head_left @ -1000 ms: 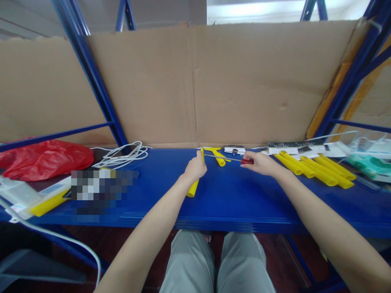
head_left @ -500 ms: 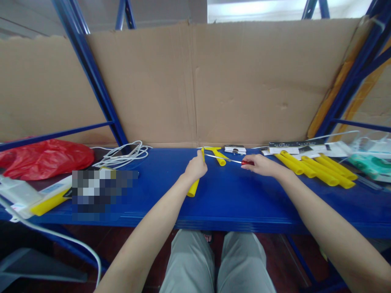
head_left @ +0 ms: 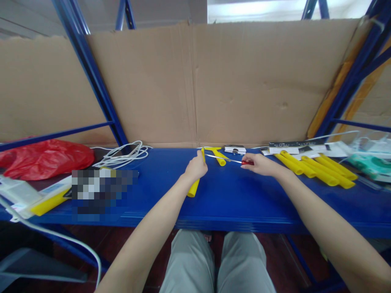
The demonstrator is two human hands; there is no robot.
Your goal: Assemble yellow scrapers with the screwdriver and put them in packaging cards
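Red-handled screwdriver [head_left: 247, 163] shifted slightly nearer since first frame; otherwise little change. Right hand [head_left: 260, 165] grips it, shaft pointing left to far end of yellow tubular handle [head_left: 193, 189], over near-center blue shelf [head_left: 238, 195]. Left hand [head_left: 196, 166] clamps latter, apparently for steadiness.

"What's the worktop [head_left: 238, 199] like?"
"Blue, with a straight front edge."
"And on its left side?"
"A crumpled red bag [head_left: 49, 158], a loosely coiled white cable [head_left: 134, 154] just beside it, and a yellow handle [head_left: 50, 203] near the front edge."
"Toward the back?"
"A yellow T-shaped piece [head_left: 221, 160] near a small white-and-black box [head_left: 235, 150]."
"Right side?"
"A row of yellow tubes [head_left: 320, 170], then a green-and-white packet [head_left: 371, 166]."
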